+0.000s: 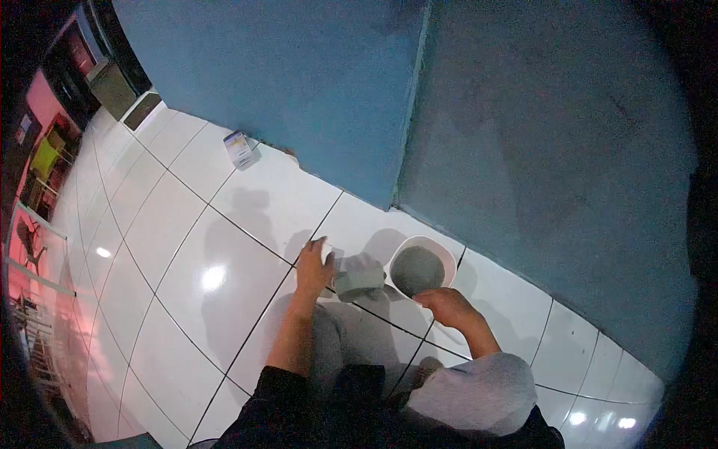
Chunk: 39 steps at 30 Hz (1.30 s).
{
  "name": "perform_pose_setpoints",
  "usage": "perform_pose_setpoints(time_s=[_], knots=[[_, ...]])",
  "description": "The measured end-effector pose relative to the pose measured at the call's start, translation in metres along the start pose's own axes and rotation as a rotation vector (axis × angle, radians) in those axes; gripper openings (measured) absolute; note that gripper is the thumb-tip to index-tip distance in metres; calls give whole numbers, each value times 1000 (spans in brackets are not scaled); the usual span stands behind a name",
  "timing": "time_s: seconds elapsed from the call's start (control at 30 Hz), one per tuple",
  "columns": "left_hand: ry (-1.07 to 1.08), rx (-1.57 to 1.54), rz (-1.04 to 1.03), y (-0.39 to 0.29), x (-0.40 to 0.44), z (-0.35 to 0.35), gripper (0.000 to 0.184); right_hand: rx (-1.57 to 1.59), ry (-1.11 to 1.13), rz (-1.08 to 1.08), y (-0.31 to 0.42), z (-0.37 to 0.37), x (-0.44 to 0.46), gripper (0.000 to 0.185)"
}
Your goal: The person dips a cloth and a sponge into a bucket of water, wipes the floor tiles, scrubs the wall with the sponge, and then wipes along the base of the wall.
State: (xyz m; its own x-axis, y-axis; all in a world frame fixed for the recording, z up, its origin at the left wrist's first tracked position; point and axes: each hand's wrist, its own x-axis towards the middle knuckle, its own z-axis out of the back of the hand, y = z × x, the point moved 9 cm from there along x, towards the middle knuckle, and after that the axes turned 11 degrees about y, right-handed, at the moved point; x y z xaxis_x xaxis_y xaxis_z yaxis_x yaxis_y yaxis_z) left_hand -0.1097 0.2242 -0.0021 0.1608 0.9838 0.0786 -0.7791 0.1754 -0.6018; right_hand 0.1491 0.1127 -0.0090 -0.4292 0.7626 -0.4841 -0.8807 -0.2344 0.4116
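My left hand [313, 268] is low over the white floor tiles, its fingers curled around something pale that I cannot make out. Just right of it lies a greyish-white, block-like object [359, 280], too blurred to name. My right hand [449, 308] pinches the near rim of a white bowl [449, 262], with fingers closed on the edge. Grey matter [417, 271] shows inside the bowl, which rests on the floor near the wall.
A blue-grey wall [299, 75] with a corner edge rises ahead. Against its base stands a small box or can [239, 150]. A white-edged dark object [142, 111] lies farther left. Chairs and a rack [37, 254] line the far left. My knee [475, 393] is at lower right.
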Motion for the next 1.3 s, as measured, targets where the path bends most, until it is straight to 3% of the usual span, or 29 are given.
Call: perform_pose_setpoints(time_s=[0.03,0.1,0.13,0.2,0.23,0.3,0.4,0.53,0.6,0.7,0.83,0.9,1.0,1.13,1.23,1.3], knots=[[2,0,-4,-7,5,-3,40,2,-2,-3,1,1,-1,28],[341,-498,-192,-36,14,-34,33,-91,-17,-13,4,3,-3,31],[344,-502,-196,-43,20,-35,33,-91,-18,-19,5,4,-2,31],[764,-423,-284,-65,19,-71,36,-84,30,-94,0,4,0,31],[764,-427,-291,-68,25,-75,36,-87,28,-99,-3,4,1,31],[969,-324,-342,-72,25,-101,41,-59,-86,9,-1,7,0,31],[981,-215,-453,-64,32,-124,35,-11,-162,-7,-2,15,-5,24],[999,-309,-433,-59,37,-113,31,65,-253,-11,-5,19,-7,19],[875,-370,-409,-59,43,-94,13,74,-274,-38,-5,23,-6,18],[727,-337,-449,-66,44,-67,9,141,-288,-50,-9,20,-4,17],[648,-266,-426,-82,35,-34,13,214,-341,-10,-15,18,-4,17],[479,-117,-640,-104,24,-10,16,214,-382,9,-14,18,-6,17],[547,-107,-540,-116,9,1,16,239,-371,-5,-14,20,-4,18],[530,-29,-587,-137,-30,20,20,446,-437,-98,-6,43,-6,20],[491,49,-635,-148,-65,24,21,498,-393,67,11,47,14,21],[418,104,-687,-154,-87,22,21,345,-463,270,35,52,25,19]])
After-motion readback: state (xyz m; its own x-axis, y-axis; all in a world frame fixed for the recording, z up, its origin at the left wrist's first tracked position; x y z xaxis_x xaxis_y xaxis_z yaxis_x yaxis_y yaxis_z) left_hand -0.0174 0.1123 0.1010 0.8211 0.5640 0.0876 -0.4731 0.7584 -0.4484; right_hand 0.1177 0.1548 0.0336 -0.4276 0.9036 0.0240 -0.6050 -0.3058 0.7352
